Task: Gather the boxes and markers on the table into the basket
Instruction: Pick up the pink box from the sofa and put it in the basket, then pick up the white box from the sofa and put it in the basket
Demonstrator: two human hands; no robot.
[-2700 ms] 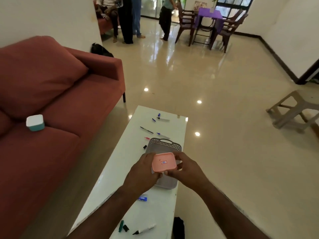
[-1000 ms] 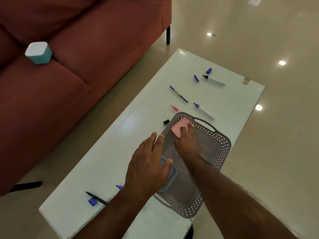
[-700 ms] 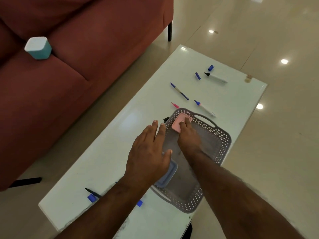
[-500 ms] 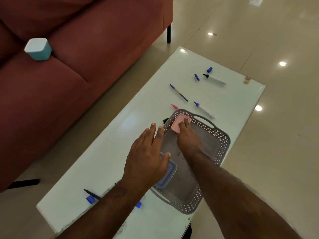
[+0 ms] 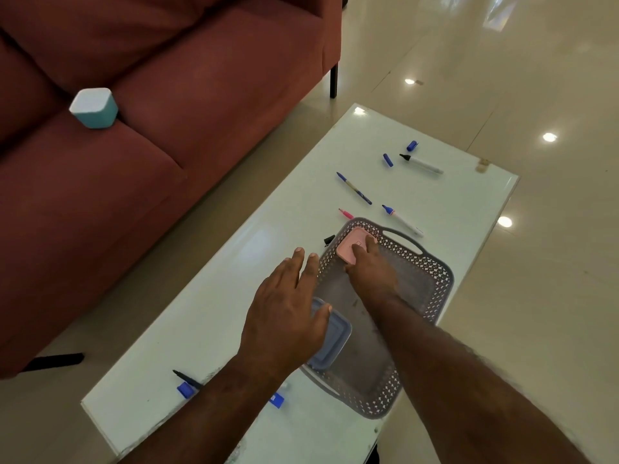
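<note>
While a white and teal box [image 5: 94, 107] sits far off on the red sofa [image 5: 174, 135], the work goes on over the white table [image 5: 214, 316]. Near the table's near left edge lies a black marker [image 5: 187, 379] with a blue cap [image 5: 184, 390] touching it, both partly hidden by the left forearm; another blue cap [image 5: 276, 400] peeks out just right of that arm. The left hand [image 5: 284, 316] hovers flat with straight, spread fingers, palm down over the near left corner of the grey basket [image 5: 432, 289]; its thumb lies above the blue box [image 5: 330, 339] that sits in that corner (whether skin meets lid I cannot tell). It holds nothing. The right hand [image 5: 370, 271] reaches into the basket, its fingers lying over the pink box [image 5: 351, 244] tucked in the far left corner, fingertips resting on the lid and the thumb along the box's near side, so the box lies right under the fingertips. Just outside that corner a small black cap [image 5: 329, 240] touches the basket wall, and a pink marker [image 5: 345, 214] lies just beyond. Farther along lie a blue pen [image 5: 353, 188], a blue-tipped white marker [image 5: 402, 220] near the basket handle, two loose blue caps [image 5: 388, 160] [image 5: 411, 145], and a black-tipped white marker [image 5: 421, 164] at the far end.
</note>
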